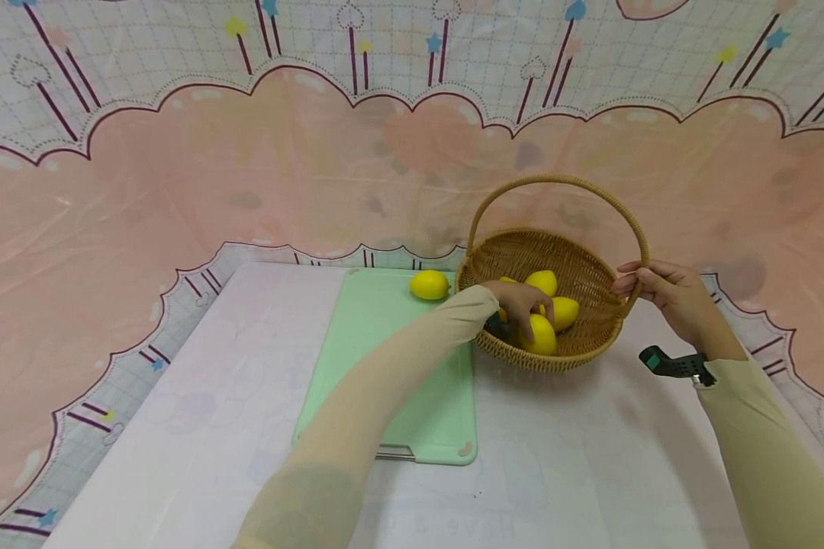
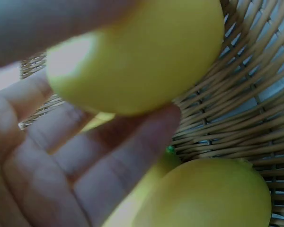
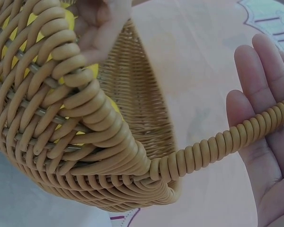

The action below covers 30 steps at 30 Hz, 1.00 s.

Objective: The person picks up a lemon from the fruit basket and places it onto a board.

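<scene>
1. the left hand (image 1: 522,305) reached into the wicker basket (image 1: 577,259) from the left, its sleeve crossing over the near right corner of the green cutting board (image 1: 384,358).
2. its fingers (image 2: 128,156) were curled around a lemon (image 1: 541,334) at the near side of the basket; in the left wrist view that lemon (image 2: 142,52) filled the top of the frame with the fingers wrapped beneath it.
3. a second lemon (image 2: 213,196) lay just below the held one in the wrist view, against the woven floor of the basket.
4. in the head view two more lemons (image 1: 542,282) showed behind the hand, inside the basket and close to each other.
5. the right hand (image 1: 666,293) was at the right end of the basket handle (image 1: 556,181), where it meets the rim; its fingers (image 3: 270,85) lay mostly straight behind the handle, touching it rather than clenching it.
6. the basket stood upright on the pale surface (image 1: 577,457), just right of the cutting board's far corner.
7. a single lemon (image 1: 429,284) lay on the far right corner of the cutting board, just outside the basket's left wall.
8. a dark wrist-worn device (image 1: 676,364) sat on the right wrist.
</scene>
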{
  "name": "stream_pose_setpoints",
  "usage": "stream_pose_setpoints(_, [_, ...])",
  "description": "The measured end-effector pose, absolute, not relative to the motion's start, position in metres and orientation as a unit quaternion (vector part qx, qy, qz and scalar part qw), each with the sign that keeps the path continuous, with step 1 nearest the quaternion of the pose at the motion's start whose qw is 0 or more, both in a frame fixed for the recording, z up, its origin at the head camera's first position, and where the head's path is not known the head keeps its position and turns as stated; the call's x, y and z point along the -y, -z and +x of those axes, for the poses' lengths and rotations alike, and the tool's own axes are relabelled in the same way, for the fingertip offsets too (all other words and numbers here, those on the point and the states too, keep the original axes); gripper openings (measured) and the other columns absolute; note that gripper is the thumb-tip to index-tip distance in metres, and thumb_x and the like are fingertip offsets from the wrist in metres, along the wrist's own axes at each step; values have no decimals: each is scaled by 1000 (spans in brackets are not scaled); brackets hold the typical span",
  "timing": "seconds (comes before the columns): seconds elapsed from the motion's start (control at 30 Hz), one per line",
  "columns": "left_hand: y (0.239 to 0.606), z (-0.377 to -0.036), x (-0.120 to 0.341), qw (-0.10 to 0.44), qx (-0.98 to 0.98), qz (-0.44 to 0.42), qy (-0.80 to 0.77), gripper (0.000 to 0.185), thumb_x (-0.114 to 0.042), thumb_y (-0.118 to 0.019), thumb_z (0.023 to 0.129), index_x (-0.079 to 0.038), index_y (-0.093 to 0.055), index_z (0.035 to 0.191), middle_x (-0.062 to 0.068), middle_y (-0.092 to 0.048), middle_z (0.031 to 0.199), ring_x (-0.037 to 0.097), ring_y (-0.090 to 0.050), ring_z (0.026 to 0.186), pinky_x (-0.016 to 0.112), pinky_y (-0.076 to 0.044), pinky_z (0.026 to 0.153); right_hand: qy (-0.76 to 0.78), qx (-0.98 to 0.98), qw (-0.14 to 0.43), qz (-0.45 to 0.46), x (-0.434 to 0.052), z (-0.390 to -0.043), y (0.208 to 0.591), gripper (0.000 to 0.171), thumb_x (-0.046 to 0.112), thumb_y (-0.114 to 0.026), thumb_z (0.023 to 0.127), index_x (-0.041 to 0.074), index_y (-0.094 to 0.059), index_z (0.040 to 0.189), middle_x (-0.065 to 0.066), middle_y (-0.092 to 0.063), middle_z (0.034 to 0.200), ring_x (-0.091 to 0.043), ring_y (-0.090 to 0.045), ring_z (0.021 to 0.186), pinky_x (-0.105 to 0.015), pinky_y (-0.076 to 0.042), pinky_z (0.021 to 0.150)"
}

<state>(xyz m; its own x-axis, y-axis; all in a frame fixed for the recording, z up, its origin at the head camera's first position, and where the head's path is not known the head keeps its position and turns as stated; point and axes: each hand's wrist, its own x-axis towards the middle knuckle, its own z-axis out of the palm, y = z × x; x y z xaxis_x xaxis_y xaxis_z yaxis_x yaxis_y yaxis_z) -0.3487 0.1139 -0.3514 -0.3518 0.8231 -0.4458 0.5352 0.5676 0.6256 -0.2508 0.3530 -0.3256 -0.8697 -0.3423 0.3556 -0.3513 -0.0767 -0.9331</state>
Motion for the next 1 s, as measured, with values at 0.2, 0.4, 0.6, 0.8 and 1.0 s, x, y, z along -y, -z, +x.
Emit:
stream_pose_setpoints(0.2, [352,-348,-113,341,-815,445,-143,56,-10,-72,81,-9,-52,134,11,-48,141,22,-47,128,21,-53,80,-688,680,4,254,-353,-250,326,32,-1,-35,99,2,-65,109,-2,-72,96,-10,-68,91,-15,-51,85])
stream_pose_setpoints(0.4, [351,-347,-113,344,-815,438,-162,56,-8,-73,81,-9,-53,133,13,-49,139,21,-55,118,23,-55,75,-694,671,-2,262,-353,-251,327,31,-3,-34,99,-8,-61,114,-4,-71,105,-12,-69,95,-17,-51,87])
stream_pose_setpoints(0.6, [351,-346,-112,340,-811,443,-173,51,-8,-73,81,-9,-56,129,14,-53,134,20,-60,108,24,-55,72,-686,681,1,254,-353,-251,327,30,-2,-35,99,-12,-58,114,-3,-71,105,-11,-69,95,-17,-51,87])
stream_pose_setpoints(0.8, [352,-346,-113,335,-811,446,-175,51,-10,-74,80,-9,-57,128,13,-54,134,20,-60,109,25,-55,74,-686,681,0,257,-353,-251,327,30,-1,-34,99,-11,-59,114,-3,-71,105,-11,-68,96,-17,-51,87])
stream_pose_setpoints(1.0, [352,-351,-114,308,-817,453,-179,51,-15,-76,79,-12,-58,127,9,-52,136,21,-49,124,21,-50,85,-689,676,0,262,-353,-251,328,31,-2,-34,99,-10,-60,113,-4,-71,105,-11,-69,96,-17,-52,86])
